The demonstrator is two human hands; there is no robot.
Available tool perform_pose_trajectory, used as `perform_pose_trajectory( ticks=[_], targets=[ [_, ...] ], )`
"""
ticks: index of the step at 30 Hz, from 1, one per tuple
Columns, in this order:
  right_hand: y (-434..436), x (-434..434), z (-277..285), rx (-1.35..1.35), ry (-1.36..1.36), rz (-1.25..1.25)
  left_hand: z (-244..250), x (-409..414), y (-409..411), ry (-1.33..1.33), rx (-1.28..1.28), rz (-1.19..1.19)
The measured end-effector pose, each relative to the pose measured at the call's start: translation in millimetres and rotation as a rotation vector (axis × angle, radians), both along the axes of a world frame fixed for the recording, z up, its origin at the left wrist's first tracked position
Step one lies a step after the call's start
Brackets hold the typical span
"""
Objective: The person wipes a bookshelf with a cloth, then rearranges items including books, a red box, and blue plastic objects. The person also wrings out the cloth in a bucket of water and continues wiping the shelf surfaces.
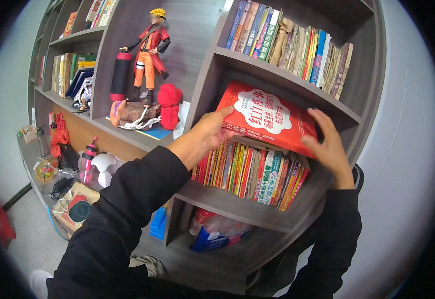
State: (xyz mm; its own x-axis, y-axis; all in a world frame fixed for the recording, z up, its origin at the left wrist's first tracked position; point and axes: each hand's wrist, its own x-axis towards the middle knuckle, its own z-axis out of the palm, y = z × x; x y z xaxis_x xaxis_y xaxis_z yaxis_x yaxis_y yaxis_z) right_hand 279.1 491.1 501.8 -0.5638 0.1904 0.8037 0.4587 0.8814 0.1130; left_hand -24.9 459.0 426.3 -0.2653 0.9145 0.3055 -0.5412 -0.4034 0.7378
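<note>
A thick red book (268,116) with a white cloud-shaped title patch lies tilted above a row of upright books (247,170) in the middle compartment of a grey wooden bookcase. My left hand (217,125) grips its left end, thumb on the cover and fingers under the spine. At the book's right end is my right hand (326,144), its fingers apart and curved around the corner; whether it touches the cover is hard to tell. Part of the row beneath is hidden by the red book.
More books (296,48) fill the shelf above. To the left, a figurine in orange trousers (145,63) stands beside a red plush toy (169,106). A cluttered desk (34,164) holds a pink bottle (87,164) and a small white fan-like device (104,168). Bagged goods (217,233) sit in the bottom compartment.
</note>
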Motion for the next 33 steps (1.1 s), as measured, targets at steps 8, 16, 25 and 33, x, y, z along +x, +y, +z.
perform_pose_trajectory(
  ticks=[8,16,25,33],
  targets=[
    [8,-30,-10,0.343,-0.097,-0.140,31,7,-19,0.055,-0.026,0.030],
    [26,-43,-10,0.351,-0.097,-0.115,-1,10,-23,0.278,-0.008,0.198],
    [20,-51,-46,0.368,-0.016,-0.255,-62,15,-45,0.255,-0.076,0.175],
    [19,-33,-41,0.345,-0.022,-0.276,-114,16,-110,0.313,-0.086,0.019]
  ],
)
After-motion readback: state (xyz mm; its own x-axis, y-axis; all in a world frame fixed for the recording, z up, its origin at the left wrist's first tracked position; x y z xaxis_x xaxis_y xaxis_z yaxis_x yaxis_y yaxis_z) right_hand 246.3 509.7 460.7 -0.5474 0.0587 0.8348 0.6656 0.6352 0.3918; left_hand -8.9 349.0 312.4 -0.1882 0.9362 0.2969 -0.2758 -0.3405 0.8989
